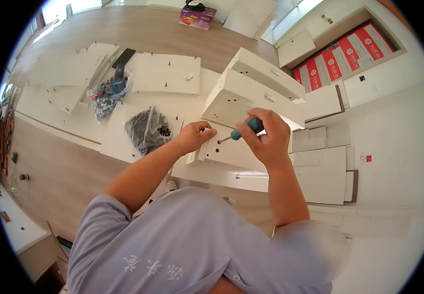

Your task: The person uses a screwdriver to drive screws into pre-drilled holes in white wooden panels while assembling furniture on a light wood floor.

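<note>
My right hand [270, 137] is wrapped around a screwdriver [249, 128] with a teal and dark handle. Its shaft slants down to the left, and the tip sits at a hole in a white drilled panel [231, 156]. My left hand [195, 137] is at the left side of this panel, close to the screwdriver tip. Its fingers are curled in toward the thumb; whatever may be between them is hidden. Right behind the panel stand white box-shaped furniture pieces [251, 95] with drilled holes and small labels.
Bags of dark fittings [148, 130] and mixed small hardware [106, 98] lie on white boards to the left. A black phone-like object [124, 58] rests behind them. Boards with upright pegs [168, 73] lie nearby. White panels [319, 171] are at the right; a purple box [198, 18] stands far back.
</note>
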Tool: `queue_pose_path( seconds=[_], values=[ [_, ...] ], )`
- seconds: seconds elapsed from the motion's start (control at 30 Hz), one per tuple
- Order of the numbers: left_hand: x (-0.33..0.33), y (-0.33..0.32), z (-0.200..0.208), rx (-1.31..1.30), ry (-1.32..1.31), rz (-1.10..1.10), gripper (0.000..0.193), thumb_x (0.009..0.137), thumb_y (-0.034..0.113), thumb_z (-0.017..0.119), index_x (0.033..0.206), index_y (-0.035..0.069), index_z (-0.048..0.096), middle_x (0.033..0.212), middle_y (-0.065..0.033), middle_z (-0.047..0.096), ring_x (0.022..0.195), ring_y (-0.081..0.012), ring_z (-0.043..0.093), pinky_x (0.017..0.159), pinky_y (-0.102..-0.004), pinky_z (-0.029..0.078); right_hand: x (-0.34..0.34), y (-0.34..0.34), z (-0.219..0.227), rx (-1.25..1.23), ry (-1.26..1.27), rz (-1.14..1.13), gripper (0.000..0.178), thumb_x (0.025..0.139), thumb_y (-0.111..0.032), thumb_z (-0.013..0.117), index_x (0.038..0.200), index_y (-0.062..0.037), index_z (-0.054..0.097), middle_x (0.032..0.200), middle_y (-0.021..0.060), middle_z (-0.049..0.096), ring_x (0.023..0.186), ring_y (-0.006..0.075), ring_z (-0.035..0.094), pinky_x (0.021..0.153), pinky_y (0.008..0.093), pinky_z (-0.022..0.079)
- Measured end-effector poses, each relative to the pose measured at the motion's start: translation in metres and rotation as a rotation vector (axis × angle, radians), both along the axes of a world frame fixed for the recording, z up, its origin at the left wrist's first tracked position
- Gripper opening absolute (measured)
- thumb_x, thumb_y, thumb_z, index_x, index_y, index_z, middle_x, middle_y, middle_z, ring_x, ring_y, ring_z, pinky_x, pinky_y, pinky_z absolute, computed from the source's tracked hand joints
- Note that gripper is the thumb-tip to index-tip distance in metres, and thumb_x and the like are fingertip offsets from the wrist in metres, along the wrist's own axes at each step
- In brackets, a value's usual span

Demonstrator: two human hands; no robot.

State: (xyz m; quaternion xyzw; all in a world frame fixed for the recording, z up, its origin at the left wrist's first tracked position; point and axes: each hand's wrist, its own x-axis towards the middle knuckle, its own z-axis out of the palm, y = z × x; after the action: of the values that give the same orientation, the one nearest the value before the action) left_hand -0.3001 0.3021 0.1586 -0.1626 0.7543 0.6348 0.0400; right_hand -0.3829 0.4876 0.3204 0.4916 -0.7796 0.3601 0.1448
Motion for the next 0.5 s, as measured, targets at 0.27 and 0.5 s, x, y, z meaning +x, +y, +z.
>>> queue_pose_path(
  seconds=[0.27,0.5],
  values=[
    [-0.007,-0.006,-0.05,-0.165,0.063,-0.07,0.036,0.1,0.04,0.07,0.11,0.006,0.075,0.088,-0.0081,0.07,0.081,-0.0175,0.063,0.077,-0.0344,0.053,-0.032,-0.045,-0.008,0.074,-1.256,1.1,0.023,0.082,-0.017,0.072,0.093,0.0033,0.074,0.089,0.0173,0.074,0.077,0.0224,0.071,0.065,0.0336,0.054],
    [-0.002,0.007,-0.007,-0.035,-0.032,0.04,0.031,0.104,0.034,0.066,0.106,0.004,0.073,0.085,-0.0014,0.067,0.081,-0.0101,0.058,0.075,-0.0302,0.049,0.017,-0.038,-0.037,-0.818,-0.812,0.101,0.021,0.102,-0.016,0.067,0.089,0.0005,0.067,0.073,0.005,0.061,0.064,0.0125,0.058,0.059,0.0271,0.047]
  ],
)
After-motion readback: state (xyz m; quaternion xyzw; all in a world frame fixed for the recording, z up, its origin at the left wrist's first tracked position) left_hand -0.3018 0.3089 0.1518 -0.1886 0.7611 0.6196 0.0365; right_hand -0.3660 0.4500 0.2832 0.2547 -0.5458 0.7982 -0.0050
